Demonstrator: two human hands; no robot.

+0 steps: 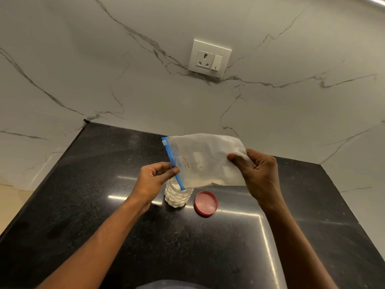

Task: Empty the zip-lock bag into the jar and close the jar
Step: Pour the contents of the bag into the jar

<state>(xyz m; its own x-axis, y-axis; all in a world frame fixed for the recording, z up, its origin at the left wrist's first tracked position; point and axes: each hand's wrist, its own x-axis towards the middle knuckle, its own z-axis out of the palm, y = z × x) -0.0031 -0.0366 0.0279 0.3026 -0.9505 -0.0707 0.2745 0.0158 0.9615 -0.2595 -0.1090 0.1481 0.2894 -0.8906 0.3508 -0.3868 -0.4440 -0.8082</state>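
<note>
A clear zip-lock bag (205,161) with a blue zip strip hangs tilted over a small clear plastic jar (178,196). The jar stands on the black counter and holds white powder. The bag's lower zip corner reaches into the jar's mouth. My left hand (155,180) pinches the blue zip edge just above the jar. At the bag's far bottom corner, my right hand (257,174) grips it and holds it higher than the zip end. A little white powder lies along the bag's lower edge. The red lid (205,203) lies flat on the counter, right of the jar.
The black granite counter (187,247) ends against a white marble wall at the back and both sides. A wall socket with a switch (209,58) sits above the work spot. The counter's left edge drops off at the frame's left.
</note>
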